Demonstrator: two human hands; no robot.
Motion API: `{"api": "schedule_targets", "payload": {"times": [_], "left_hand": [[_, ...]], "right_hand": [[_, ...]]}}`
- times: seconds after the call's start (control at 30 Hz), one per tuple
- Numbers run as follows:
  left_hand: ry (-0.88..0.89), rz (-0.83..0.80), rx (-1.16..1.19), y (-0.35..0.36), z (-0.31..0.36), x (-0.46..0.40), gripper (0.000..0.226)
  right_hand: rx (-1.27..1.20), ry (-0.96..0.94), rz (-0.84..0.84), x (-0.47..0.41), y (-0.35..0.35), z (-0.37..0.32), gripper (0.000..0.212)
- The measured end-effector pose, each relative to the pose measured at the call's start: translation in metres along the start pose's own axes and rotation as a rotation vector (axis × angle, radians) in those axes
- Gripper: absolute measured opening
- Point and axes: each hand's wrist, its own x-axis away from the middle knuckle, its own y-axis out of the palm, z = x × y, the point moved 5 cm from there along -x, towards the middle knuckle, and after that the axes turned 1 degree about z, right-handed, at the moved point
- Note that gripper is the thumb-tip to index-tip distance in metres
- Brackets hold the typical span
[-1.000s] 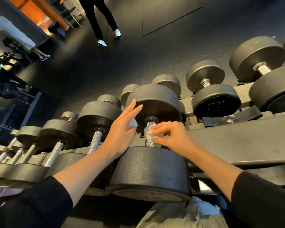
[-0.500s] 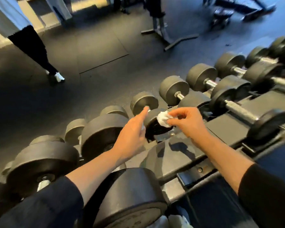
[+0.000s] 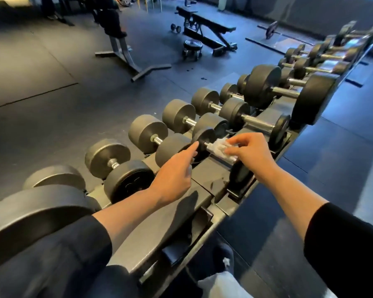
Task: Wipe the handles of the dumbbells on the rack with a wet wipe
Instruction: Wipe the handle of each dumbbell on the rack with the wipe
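Wet wipe [image 3: 220, 148]: white. Dumbbell heads [image 3: 148, 133]: dark grey. Handles [image 3: 257, 123]: silver metal. Rack [image 3: 172, 214]: grey. Sleeves [image 3: 345, 250]: black. Floor [image 3: 52, 117]: dark grey.

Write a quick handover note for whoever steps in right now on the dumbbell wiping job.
Right hand: pinches the wet wipe against the handle of a small dumbbell on the rack's upper tier.
Left hand: holds nothing, index finger reaching toward that dumbbell's far weight.
Done: which handles are already clean cannot be told from this view.
Left: finish this handle, then the rest of the row stretching away to the right, and the lower tier.
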Motion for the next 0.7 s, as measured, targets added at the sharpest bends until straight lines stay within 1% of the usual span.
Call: {"api": "schedule_targets", "payload": {"times": [0.1,0.2,0.33,0.47,0.6,0.63,0.7], "left_hand": [[-0.050,0.017,-0.009,0.011,-0.004,-0.024,0.064],[-0.113,0.052,-0.034,0.022,-0.013,-0.051,0.064],[-0.227,0.103,-0.053,0.041,-0.031,-0.079,0.061],[-0.343,0.071,-0.120,0.065,-0.047,-0.086,0.067],[-0.339,0.064,-0.112,0.077,-0.052,-0.083,0.076],[-0.322,0.063,-0.113,0.078,-0.054,-0.082,0.077],[-0.283,0.054,-0.117,0.079,-0.060,-0.081,0.082]], "right_hand": [[0.062,-0.028,-0.051,-0.033,-0.002,0.012,0.019],[0.148,-0.070,-0.154,-0.078,0.006,0.025,0.018],[0.274,-0.173,-0.353,-0.124,0.022,0.038,0.017],[0.379,-0.259,-0.568,-0.139,0.037,0.049,0.020],[0.472,-0.328,-0.743,-0.135,0.054,0.050,0.025],[0.504,-0.350,-0.761,-0.134,0.057,0.050,0.026],[0.553,-0.369,-0.742,-0.132,0.063,0.051,0.025]]}}
